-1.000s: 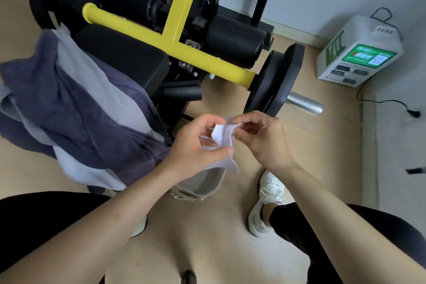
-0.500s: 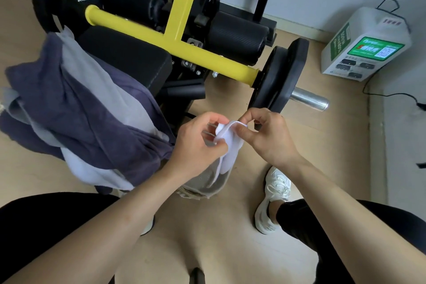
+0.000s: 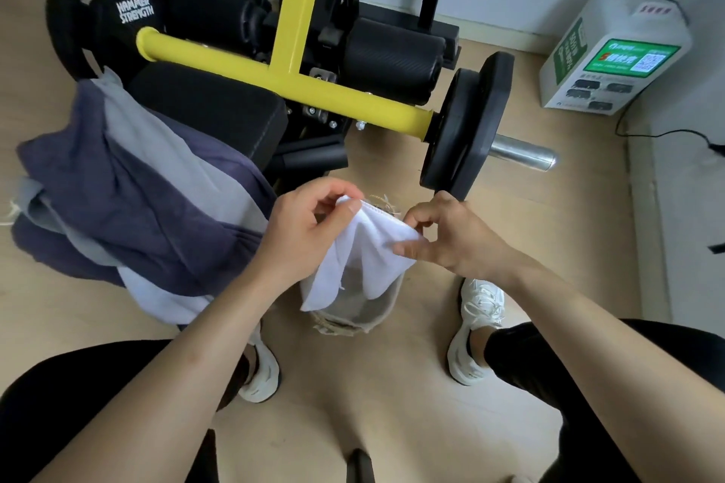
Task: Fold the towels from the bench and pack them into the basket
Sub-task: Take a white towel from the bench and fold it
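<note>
A small white towel point(image 3: 368, 251) hangs between my hands, above a beige woven basket point(image 3: 386, 310) on the floor. My left hand point(image 3: 306, 231) pinches its upper left corner. My right hand point(image 3: 451, 235) pinches the upper right edge, thumb and fingers curled on the cloth. The towel's lower folds droop into the basket's mouth and hide most of its inside. A heap of dark purple and light grey towels point(image 3: 133, 200) lies draped over the black padded bench point(image 3: 212, 110) at the left.
The yellow-framed weight machine point(image 3: 290, 78) stands behind, with a black weight plate point(image 3: 467, 129) and steel bar end close above my right hand. A white charging box point(image 3: 616, 51) sits at the back right by the wall. My white shoes point(image 3: 474, 329) flank the basket.
My hands have drawn apart, spreading the white towel from a bunched wad into a wider hanging sheet. The view has shifted down, showing the basket beneath.
</note>
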